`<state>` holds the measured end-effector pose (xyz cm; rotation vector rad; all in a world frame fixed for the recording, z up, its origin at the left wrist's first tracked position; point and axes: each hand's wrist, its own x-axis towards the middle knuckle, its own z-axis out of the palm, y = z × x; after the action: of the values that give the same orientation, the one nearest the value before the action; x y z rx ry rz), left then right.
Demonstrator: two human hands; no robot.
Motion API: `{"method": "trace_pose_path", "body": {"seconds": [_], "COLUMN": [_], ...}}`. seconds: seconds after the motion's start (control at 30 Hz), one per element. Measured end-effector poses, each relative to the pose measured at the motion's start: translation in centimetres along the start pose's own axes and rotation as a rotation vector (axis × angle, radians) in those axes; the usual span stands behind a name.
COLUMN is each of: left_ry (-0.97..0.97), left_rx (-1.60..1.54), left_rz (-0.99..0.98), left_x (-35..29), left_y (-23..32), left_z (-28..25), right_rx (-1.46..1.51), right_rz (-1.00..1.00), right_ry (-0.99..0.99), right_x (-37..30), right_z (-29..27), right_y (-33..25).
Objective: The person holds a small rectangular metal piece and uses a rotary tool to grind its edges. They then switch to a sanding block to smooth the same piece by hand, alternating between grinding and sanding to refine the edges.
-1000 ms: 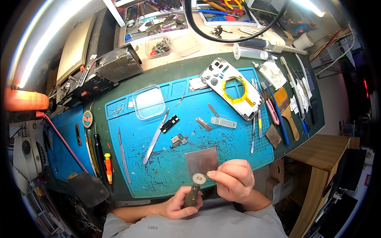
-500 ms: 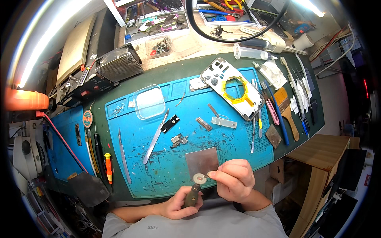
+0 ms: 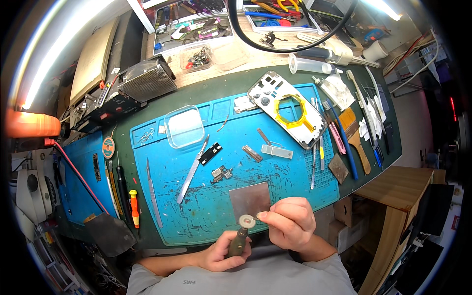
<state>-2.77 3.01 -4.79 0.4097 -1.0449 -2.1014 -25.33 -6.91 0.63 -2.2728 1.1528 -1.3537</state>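
My left hand (image 3: 227,254) is wrapped round a dark green rotary tool (image 3: 237,244), which points away from me. On its tip sits a pale round disc (image 3: 247,221). Close to the disc's right edge, my right hand (image 3: 293,222) pinches a tiny piece that is too small to name. Just beyond the disc, a square metal plate (image 3: 250,199) lies at the front of the blue mat (image 3: 206,221). Further up the mat are small metal parts (image 3: 222,174), a black strip (image 3: 211,153) and a scalpel (image 3: 189,177).
A phone frame (image 3: 278,98) with a yellow ring lies at the far right of the mat, near brushes (image 3: 361,150) and tweezers. A clear box (image 3: 184,127) stands at the far left. Screwdrivers (image 3: 133,209) lie left of the mat. A black cable (image 3: 275,50) arches over the back.
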Motion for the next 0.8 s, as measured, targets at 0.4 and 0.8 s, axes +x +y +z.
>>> {"method": "trace_pose_path", "body": {"seconds": [0.4,0.8], "left_ry": [0.001,-0.005], "left_rx": [-0.006,-0.035], "left_rz": [-0.008,0.013], "left_x": [-0.18,0.25], "left_y": [-0.12,-0.03], "left_z": [-0.01,0.12], "right_rx": [0.007,0.385], "right_rz": [0.007,0.333], "right_ry": [0.004,0.109], "right_x": [0.07,0.84], "right_z": [0.02,-0.41], "right_y": [-0.09,0.0]}}
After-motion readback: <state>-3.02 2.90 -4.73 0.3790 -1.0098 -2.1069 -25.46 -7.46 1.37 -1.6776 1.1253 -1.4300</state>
